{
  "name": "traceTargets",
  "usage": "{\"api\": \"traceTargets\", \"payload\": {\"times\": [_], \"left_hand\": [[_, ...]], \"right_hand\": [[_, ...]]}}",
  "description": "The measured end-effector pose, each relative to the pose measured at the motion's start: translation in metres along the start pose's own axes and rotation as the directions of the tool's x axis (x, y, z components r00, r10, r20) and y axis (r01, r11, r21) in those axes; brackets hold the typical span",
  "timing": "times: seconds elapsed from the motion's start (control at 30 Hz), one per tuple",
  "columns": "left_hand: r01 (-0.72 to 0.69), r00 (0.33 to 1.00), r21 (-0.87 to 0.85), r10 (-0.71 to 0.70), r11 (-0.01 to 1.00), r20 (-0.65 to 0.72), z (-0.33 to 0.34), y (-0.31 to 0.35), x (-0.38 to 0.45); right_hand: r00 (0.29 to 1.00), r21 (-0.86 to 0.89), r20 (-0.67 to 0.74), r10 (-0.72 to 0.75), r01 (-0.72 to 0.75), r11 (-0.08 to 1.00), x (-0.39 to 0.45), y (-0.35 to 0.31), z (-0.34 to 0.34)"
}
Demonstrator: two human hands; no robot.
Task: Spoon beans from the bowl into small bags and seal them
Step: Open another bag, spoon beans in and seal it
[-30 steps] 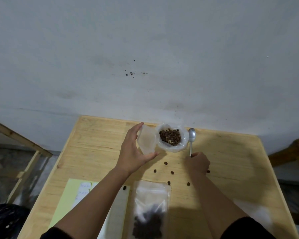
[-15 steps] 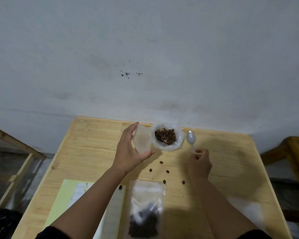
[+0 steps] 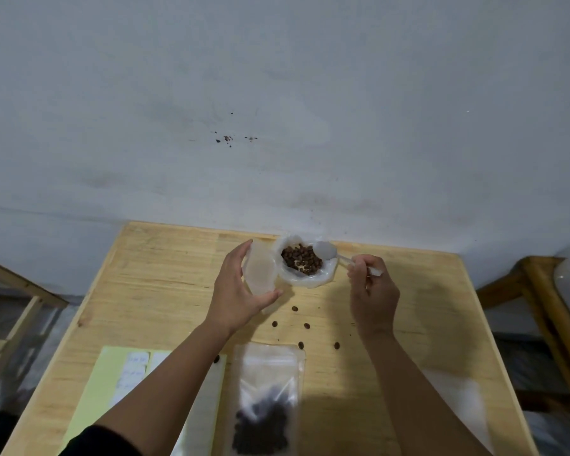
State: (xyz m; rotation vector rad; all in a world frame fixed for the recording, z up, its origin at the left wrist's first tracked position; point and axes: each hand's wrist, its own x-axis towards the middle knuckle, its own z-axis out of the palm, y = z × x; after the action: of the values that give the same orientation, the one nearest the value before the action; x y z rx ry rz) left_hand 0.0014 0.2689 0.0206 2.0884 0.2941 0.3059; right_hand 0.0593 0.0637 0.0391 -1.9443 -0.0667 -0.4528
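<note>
A white plastic-lined bowl (image 3: pixel 326 274) of brown beans (image 3: pixel 301 263) stands at the table's far edge. My left hand (image 3: pixel 236 296) holds a small translucent bag (image 3: pixel 260 273) upright just left of the bowl, between thumb and fingers. My right hand (image 3: pixel 372 292) grips the handle of a metal spoon (image 3: pixel 326 251), whose blurred head hangs over the bowl's right rim. A clear bag part-filled with beans (image 3: pixel 265 403) lies flat near the front edge.
Several loose beans (image 3: pixel 295 308) lie scattered on the wooden table (image 3: pixel 165 284) between the bowl and the filled bag. A pale green sheet with white labels (image 3: pixel 112 373) lies at front left. Wooden furniture (image 3: pixel 547 311) stands right of the table.
My right hand picked the spoon up off the table and swung its head left to the bowl's rim. My left hand still holds the small bag beside the bowl.
</note>
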Motion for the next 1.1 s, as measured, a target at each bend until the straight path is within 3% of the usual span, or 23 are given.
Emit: {"api": "traceTargets", "payload": {"times": [0.23, 0.33, 0.4, 0.5, 0.63, 0.7, 0.93, 1.1], "left_hand": [[0.066, 0.997, 0.005, -0.067, 0.998, 0.041, 0.007, -0.007, 0.000], [0.082, 0.995, 0.018, -0.083, 0.996, 0.059, 0.009, -0.008, 0.003], [0.091, 0.993, 0.017, -0.092, 0.996, 0.073, 0.011, -0.008, 0.006], [0.108, 0.989, 0.006, -0.108, 0.994, 0.096, 0.014, -0.009, 0.010], [0.128, 0.986, 0.010, -0.128, 0.992, 0.107, 0.019, -0.011, 0.014], [0.138, 0.985, 0.008, -0.139, 0.990, 0.107, 0.020, -0.012, 0.015], [0.163, 0.981, 0.011, -0.163, 0.987, 0.100, 0.021, -0.013, 0.017], [0.166, 0.981, -0.001, -0.165, 0.986, 0.101, 0.025, -0.010, 0.021]], "right_hand": [[0.996, -0.072, 0.092, -0.023, 0.030, 0.997, 0.001, 0.030, 0.015], [0.980, -0.038, 0.123, 0.156, -0.152, 0.988, -0.002, 0.039, 0.023], [0.914, 0.051, 0.158, 0.374, -0.386, 0.921, -0.004, 0.040, 0.029], [0.796, 0.209, 0.209, 0.567, -0.603, 0.770, -0.001, 0.037, 0.034], [0.664, 0.319, 0.285, 0.691, -0.746, 0.585, 0.007, 0.032, 0.033], [0.642, 0.372, 0.304, 0.704, -0.760, 0.532, 0.010, 0.029, 0.031], [0.750, 0.478, 0.289, 0.595, -0.652, 0.589, 0.026, 0.003, 0.014], [0.875, 0.344, 0.347, 0.336, -0.452, 0.823, 0.030, -0.018, 0.007]]}}
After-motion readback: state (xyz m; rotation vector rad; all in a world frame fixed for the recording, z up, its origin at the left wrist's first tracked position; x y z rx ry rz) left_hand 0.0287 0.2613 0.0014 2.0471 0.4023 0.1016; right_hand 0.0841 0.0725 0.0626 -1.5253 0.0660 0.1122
